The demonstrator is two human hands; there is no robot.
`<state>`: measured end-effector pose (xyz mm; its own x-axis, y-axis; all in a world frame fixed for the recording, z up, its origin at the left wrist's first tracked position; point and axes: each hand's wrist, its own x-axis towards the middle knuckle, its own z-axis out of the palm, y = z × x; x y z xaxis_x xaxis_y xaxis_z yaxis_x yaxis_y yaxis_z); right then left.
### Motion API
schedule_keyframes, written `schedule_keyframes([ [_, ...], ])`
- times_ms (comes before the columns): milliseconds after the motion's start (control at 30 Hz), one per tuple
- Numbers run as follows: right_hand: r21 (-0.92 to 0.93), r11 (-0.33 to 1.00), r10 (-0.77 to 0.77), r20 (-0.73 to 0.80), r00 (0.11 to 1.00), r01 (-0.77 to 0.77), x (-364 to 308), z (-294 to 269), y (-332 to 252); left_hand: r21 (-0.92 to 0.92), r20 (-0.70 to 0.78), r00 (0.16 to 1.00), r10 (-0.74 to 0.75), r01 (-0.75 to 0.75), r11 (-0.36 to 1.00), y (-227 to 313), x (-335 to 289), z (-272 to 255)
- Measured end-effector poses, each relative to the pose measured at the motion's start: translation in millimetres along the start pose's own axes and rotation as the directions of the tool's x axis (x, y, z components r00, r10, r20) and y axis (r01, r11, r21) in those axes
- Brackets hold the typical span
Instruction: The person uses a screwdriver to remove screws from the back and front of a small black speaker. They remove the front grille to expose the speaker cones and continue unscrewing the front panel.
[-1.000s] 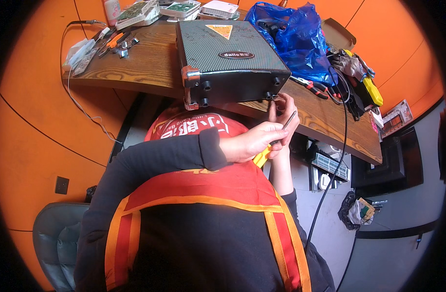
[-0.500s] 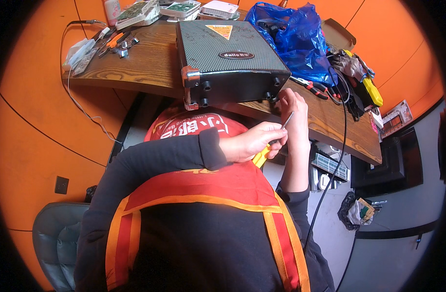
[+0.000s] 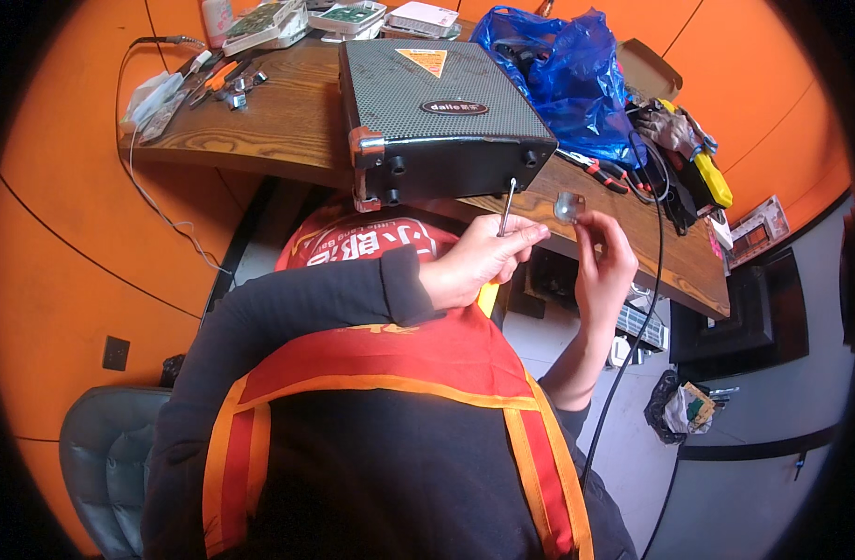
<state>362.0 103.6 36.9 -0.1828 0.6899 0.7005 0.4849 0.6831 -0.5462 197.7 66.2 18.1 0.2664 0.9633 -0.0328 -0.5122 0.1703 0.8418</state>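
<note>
A black box speaker [image 3: 446, 103] with a mesh grille lies on the wooden table, its rubber-footed side toward me. At its near left edge sits a metal corner bracket [image 3: 367, 154]; the near right corner is bare. Closed around a screwdriver [image 3: 509, 207] with a yellow handle is my left hand [image 3: 479, 264]. The blade points up and its tip appears close to a foot of the speaker. Between thumb and fingers of my right hand [image 3: 607, 259] is a small shiny metal corner bracket [image 3: 568, 207], held off the speaker, to its right.
A blue plastic bag [image 3: 577, 84] stands right of the speaker, with red-handled pliers [image 3: 607, 175] and gloves [image 3: 670, 126] beside it. A black cable [image 3: 656, 271] hangs over the table's right edge. Orange-handled tools [image 3: 220, 77] and more metal brackets [image 3: 241, 91] lie at the left.
My right hand has come away from the speaker's near right corner, moving right and toward me, with the metal corner bracket. My left hand has turned the screwdriver more upright and shifted left.
</note>
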Motion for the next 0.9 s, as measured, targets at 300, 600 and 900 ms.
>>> schedule_keyframes([
  [300,0.225,0.972,0.06,0.04,0.997,-0.067,-18,-5,-24,0.004,0.161,0.98,0.117,-0.119,0.993,2,1,0],
  [600,-0.046,0.989,-0.139,0.017,0.99,0.14,-10,-13,-31,0.046,0.118,0.992,0.052,-0.058,0.997,2,1,3],
  [900,-0.123,0.951,-0.269,0.115,0.956,0.282,-8,-14,-36,-0.007,0.146,0.989,0.025,-0.025,1.0,-2,3,1],
])
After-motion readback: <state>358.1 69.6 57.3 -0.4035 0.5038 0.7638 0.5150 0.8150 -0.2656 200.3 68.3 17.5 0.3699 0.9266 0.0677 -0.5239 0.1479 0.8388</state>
